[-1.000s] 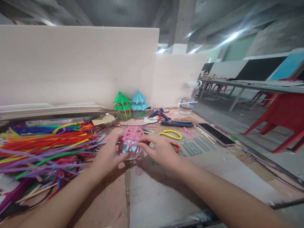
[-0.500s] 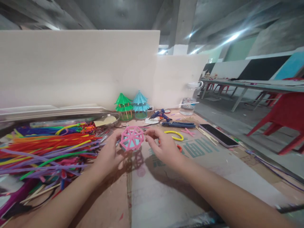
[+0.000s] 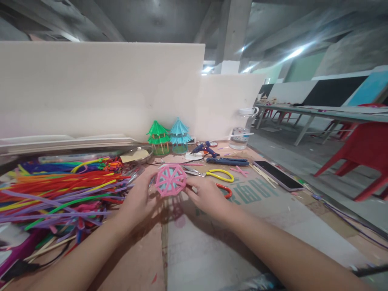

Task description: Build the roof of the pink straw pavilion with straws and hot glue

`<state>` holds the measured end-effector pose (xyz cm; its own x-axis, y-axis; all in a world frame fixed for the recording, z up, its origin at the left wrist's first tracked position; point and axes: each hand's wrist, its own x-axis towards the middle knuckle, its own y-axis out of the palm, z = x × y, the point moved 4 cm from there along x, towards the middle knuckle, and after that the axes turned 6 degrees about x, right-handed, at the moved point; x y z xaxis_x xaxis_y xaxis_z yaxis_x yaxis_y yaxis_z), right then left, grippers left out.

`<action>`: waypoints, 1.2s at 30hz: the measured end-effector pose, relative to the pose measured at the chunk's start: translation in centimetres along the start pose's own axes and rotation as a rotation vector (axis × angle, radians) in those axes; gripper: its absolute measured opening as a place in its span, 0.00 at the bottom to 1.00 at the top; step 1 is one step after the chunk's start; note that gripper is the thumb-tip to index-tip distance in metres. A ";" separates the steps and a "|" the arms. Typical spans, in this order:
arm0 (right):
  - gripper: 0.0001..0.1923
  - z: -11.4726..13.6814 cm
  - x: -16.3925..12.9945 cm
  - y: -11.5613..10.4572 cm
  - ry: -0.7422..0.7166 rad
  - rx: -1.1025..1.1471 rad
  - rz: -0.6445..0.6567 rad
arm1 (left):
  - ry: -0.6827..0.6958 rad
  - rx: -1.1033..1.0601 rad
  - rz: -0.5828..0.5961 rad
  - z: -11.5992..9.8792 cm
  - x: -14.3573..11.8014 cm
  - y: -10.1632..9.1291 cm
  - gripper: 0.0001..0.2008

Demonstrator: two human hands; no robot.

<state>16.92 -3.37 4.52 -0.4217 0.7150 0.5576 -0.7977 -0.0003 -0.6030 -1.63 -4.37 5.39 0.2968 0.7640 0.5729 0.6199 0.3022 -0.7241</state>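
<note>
A pink eight-sided frame with spokes, which looks made of pipe cleaners, is held above the table between my two hands. Pale blue shows through its gaps. My left hand grips its left side, fingers partly behind it. On the right rim, my right hand pinches with thumb and fingers. Just beyond the right hand lie scissors with yellow handles. An orange-red handle pokes out beside that hand, its other parts hidden.
Many coloured pipe cleaners are heaped at left. Behind stand a green model pavilion and a blue one. A glue gun, pliers, a phone and a water bottle sit toward the right.
My right hand has come in from just beside the pink frame and now touches its right rim. The frame has turned slightly toward me, and more of the yellow-handled scissors shows.
</note>
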 end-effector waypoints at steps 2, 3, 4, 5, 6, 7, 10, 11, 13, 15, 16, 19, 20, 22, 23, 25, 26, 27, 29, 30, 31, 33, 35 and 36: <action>0.10 0.0 0.0 0.0 0.017 0.010 0.009 | 0.026 0.003 0.004 0.1 0.1 -0.1 0.23; 0.10 0.0 -0.1 0.0 0.024 0.005 0.008 | 0.031 0.008 0.009 0.1 0.1 -0.1 0.23; 0.10 0.0 -0.1 0.0 0.031 -0.002 0.006 | 0.030 0.016 0.014 0.2 0.1 -0.1 0.23; 0.10 0.0 -0.1 0.0 0.035 -0.009 0.004 | 0.024 0.026 0.020 0.3 0.1 -0.1 0.23; 0.10 0.0 -0.1 0.0 0.038 -0.015 0.000 | 0.016 0.035 0.026 0.4 0.1 0.0 0.23; 0.10 0.0 -0.1 0.0 0.037 -0.020 -0.003 | 0.010 0.043 0.033 0.5 0.1 0.0 0.24; 0.10 0.0 -0.1 0.0 0.018 -0.027 -0.009 | 0.006 0.049 0.045 0.6 0.0 0.2 0.24; 0.10 0.0 -0.1 0.0 0.013 -0.029 -0.008 | 0.010 0.049 0.044 0.6 0.0 0.2 0.24; 0.09 0.0 -0.1 0.0 0.016 -0.039 -0.007 | 0.022 0.044 0.042 0.5 0.1 0.2 0.24; 0.09 -0.1 0.0 0.0 0.051 -0.059 0.001 | 0.031 0.036 0.059 0.4 0.2 0.2 0.25; 0.09 -0.1 0.0 -0.1 0.078 -0.068 0.001 | 0.031 0.034 0.073 0.3 0.3 0.2 0.25; 0.10 -0.5 0.3 -0.5 0.164 -0.049 -0.011 | 0.008 0.036 0.133 0.1 0.5 0.2 0.23; 0.10 -0.6 0.3 -0.5 0.184 -0.036 -0.015 | 0.003 0.037 0.145 0.1 0.6 0.2 0.23; 0.09 -0.9 0.4 -0.6 0.206 -0.044 -0.013 | -0.004 0.035 0.153 0.2 0.6 0.3 0.23; 0.09 -1.0 0.4 -0.6 0.202 -0.068 -0.006 | -0.010 0.033 0.151 0.3 0.6 0.3 0.23; 0.09 -1.0 0.4 -0.4 0.162 -0.134 0.007 | -0.016 0.026 0.141 0.3 0.5 0.3 0.24; 0.08 -1.0 0.3 -0.3 0.132 -0.163 0.012 | -0.016 0.023 0.136 0.3 0.5 0.3 0.24; 0.08 -0.9 0.3 -0.2 0.098 -0.184 0.016 | -0.010 0.020 0.126 0.2 0.5 0.3 0.23; 0.08 -0.7 0.1 0.1 0.044 -0.211 0.021 | 0.018 0.012 0.098 0.1 0.5 0.1 0.22; 0.08 -0.6 0.1 0.1 0.026 -0.223 0.022 | 0.033 0.010 0.083 0.0 0.5 0.0 0.22; 0.08 -0.5 0.0 0.2 0.014 -0.234 0.025 | 0.046 0.010 0.071 0.0 0.5 -0.1 0.22; 0.08 -0.4 -0.1 0.3 0.002 -0.250 0.027 | 0.069 0.015 0.058 -0.1 0.5 -0.2 0.22; 0.07 -0.3 -0.1 0.4 -0.002 -0.257 0.026 | 0.078 0.024 0.044 -0.1 0.6 -0.3 0.22; 0.07 -0.2 -0.2 0.4 -0.006 -0.256 0.024 | 0.074 0.029 0.035 -0.2 0.6 -0.4 0.21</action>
<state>16.74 -3.33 4.02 -0.4424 0.7128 0.5442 -0.6526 0.1602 -0.7405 -1.59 -4.16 6.05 0.3711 0.7306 0.5732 0.5872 0.2937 -0.7543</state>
